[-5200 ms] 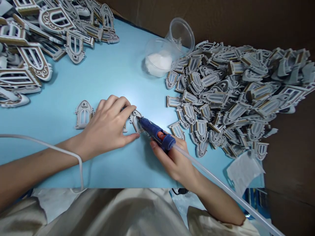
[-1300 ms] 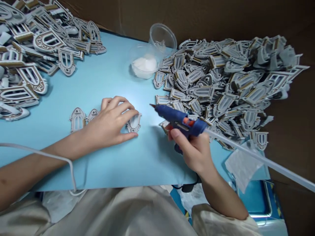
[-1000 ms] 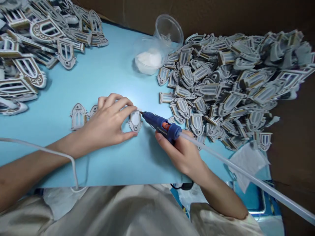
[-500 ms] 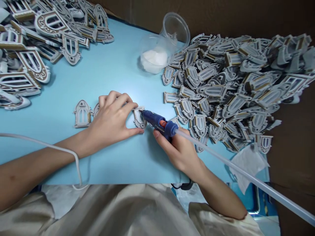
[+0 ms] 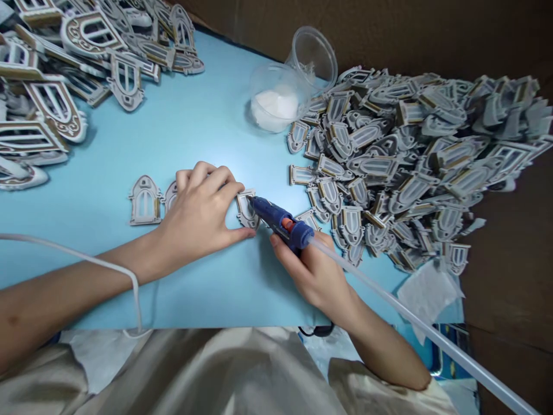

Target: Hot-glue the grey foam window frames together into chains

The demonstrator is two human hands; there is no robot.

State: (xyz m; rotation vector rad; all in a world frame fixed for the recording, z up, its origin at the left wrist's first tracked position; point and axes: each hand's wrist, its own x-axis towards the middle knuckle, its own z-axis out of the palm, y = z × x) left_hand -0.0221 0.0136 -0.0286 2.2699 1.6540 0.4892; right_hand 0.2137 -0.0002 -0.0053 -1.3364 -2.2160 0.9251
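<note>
My right hand (image 5: 317,268) is wrapped round a blue hot glue gun (image 5: 276,218) with a long translucent glue stick (image 5: 389,297) running out of its back. Its nozzle touches, or hovers just over, a small white arched window frame (image 5: 247,208) lying on the table. My left hand (image 5: 206,204) steadies that frame between thumb and index finger at its left and lower edges. Left of this hand lies another arched frame (image 5: 145,200), and beside it one more (image 5: 170,195) is partly hidden by my fingers.
A big heap of arched frames (image 5: 389,167) covers the right side; larger ones with brown scrolls (image 5: 54,109) pile at the left back. Two clear plastic cups (image 5: 276,104) stand at the back, one holding white material. A white cable (image 5: 86,256) crosses my left forearm; white tissue (image 5: 427,294) lies right.
The whole view has shifted slightly. Both hands keep their places on the frame and the glue gun, whose nozzle stays near the frame's upper part.
</note>
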